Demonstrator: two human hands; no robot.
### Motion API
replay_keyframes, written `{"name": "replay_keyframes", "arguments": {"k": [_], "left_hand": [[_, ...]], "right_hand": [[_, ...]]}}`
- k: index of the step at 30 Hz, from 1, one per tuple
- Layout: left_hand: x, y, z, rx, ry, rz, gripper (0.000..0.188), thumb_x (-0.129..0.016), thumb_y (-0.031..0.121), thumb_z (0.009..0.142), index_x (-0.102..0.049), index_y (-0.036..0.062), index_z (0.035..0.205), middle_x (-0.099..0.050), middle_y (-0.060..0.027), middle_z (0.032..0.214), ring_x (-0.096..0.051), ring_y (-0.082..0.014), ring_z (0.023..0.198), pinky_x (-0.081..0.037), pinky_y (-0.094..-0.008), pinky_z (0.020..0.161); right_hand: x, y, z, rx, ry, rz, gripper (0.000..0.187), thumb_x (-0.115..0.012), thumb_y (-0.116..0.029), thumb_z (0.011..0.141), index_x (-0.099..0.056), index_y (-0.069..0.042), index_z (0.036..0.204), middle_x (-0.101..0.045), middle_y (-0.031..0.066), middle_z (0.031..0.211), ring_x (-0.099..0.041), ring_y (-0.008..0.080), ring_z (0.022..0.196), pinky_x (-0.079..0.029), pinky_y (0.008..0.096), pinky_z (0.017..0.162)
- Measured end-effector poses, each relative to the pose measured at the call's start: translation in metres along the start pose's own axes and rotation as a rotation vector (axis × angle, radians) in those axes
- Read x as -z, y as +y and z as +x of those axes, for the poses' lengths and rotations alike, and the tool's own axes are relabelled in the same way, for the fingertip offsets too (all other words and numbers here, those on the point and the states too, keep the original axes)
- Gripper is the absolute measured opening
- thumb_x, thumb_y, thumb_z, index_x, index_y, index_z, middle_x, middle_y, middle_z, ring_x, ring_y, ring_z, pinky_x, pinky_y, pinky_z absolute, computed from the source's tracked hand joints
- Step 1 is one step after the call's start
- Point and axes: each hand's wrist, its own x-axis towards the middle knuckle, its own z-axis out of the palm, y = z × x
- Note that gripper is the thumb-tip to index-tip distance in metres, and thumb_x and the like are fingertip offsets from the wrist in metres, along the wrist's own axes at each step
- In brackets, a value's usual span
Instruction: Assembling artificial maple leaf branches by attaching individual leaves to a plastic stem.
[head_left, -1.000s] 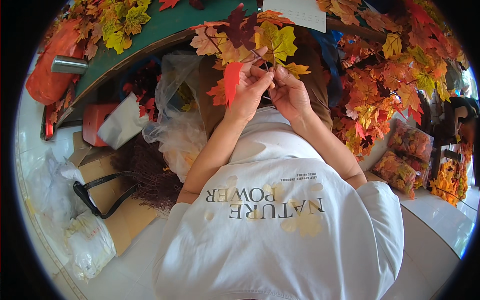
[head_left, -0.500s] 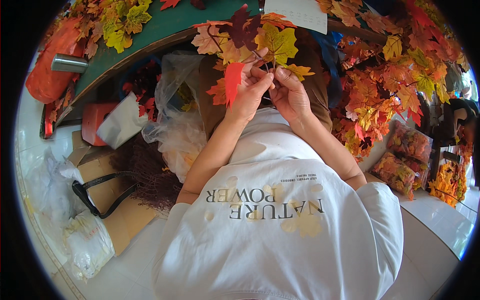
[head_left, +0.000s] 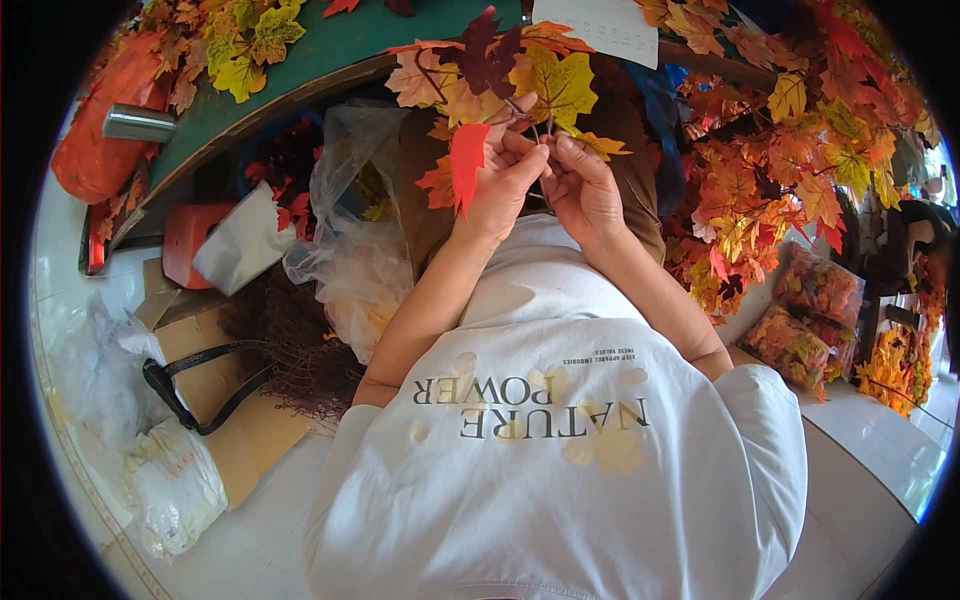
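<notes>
Above my lap I hold a spray of artificial maple leaves between both hands. My left hand (head_left: 502, 178) is closed around its thin dark stem (head_left: 534, 128), thumb and forefinger pinching near the stem's lower end. My right hand (head_left: 584, 188) pinches at the stem close beside the left fingertips; a yellow-green leaf (head_left: 556, 88) hangs just above it. A red leaf (head_left: 466, 165) droops over the back of my left hand. Dark maroon (head_left: 487, 58) and orange leaves (head_left: 420, 78) fan out beyond my fingers. Exactly what lies between the fingertips is too small to make out.
A green table (head_left: 340, 38) curves across the far side, with leaves and a paper sheet (head_left: 600, 28) at it. Leaf garlands (head_left: 760, 180) hang at the right, above bagged leaves (head_left: 818, 285). Left are clear plastic bags (head_left: 350, 200), a cardboard box (head_left: 250, 450) and dark stems (head_left: 290, 350).
Both hands stay almost in place, still pinching at the stem. The right fingers have shifted very slightly; the leaves hardly move.
</notes>
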Motion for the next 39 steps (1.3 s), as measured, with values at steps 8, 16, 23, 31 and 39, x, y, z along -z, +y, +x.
{"name": "replay_keyframes", "arguments": {"k": [8, 16, 23, 31, 39], "left_hand": [[0.002, 0.001, 0.000, 0.024, 0.025, -0.019, 0.051, -0.055, -0.009, 0.080, -0.044, 0.0011, 0.129, -0.055, 0.0011, 0.069, -0.056, -0.0082, 0.067, -0.046, -0.0203, 0.069], [-0.007, -0.002, -0.002, 0.045, 0.064, 0.038, 0.050, -0.056, -0.010, 0.080, -0.046, 0.0011, 0.127, -0.056, 0.0004, 0.069, -0.055, -0.0083, 0.066, -0.046, -0.0203, 0.067], [-0.013, -0.002, -0.001, 0.033, 0.094, 0.083, 0.050, -0.056, -0.010, 0.079, -0.046, 0.0005, 0.126, -0.057, -0.0003, 0.071, -0.057, -0.0087, 0.066, -0.046, -0.0197, 0.067], [-0.014, -0.006, 0.001, 0.024, 0.094, 0.102, 0.050, -0.056, -0.011, 0.079, -0.046, 0.0004, 0.126, -0.059, -0.0015, 0.073, -0.058, -0.0091, 0.067, -0.047, -0.0203, 0.068], [-0.012, -0.006, 0.000, 0.019, 0.075, 0.108, 0.050, -0.055, -0.011, 0.079, -0.046, 0.0006, 0.126, -0.058, -0.0012, 0.072, -0.058, -0.0098, 0.067, -0.047, -0.0210, 0.070]], "right_hand": [[0.011, -0.005, 0.004, -0.023, -0.011, -0.210, 0.016, -0.060, -0.009, 0.086, -0.060, 0.003, 0.096, -0.064, 0.0092, 0.091, -0.062, 0.0151, 0.080, -0.053, 0.0250, 0.073], [0.012, -0.004, 0.003, -0.181, 0.110, 0.100, 0.016, -0.058, -0.011, 0.087, -0.058, 0.000, 0.099, -0.063, 0.0087, 0.092, -0.062, 0.0163, 0.084, -0.054, 0.0271, 0.075], [0.011, -0.008, 0.003, -0.245, 0.103, 0.194, 0.017, -0.063, -0.008, 0.084, -0.058, 0.000, 0.099, -0.065, 0.0075, 0.092, -0.062, 0.0141, 0.084, -0.053, 0.0249, 0.071], [0.016, -0.009, 0.004, -0.245, 0.074, 0.194, 0.017, -0.064, -0.008, 0.083, -0.059, -0.001, 0.097, -0.065, 0.0070, 0.091, -0.062, 0.0132, 0.083, -0.052, 0.0240, 0.071], [0.020, -0.006, 0.005, -0.242, 0.012, 0.167, 0.013, -0.063, -0.007, 0.083, -0.060, -0.001, 0.094, -0.065, 0.0062, 0.090, -0.062, 0.0123, 0.083, -0.052, 0.0232, 0.074]]}}
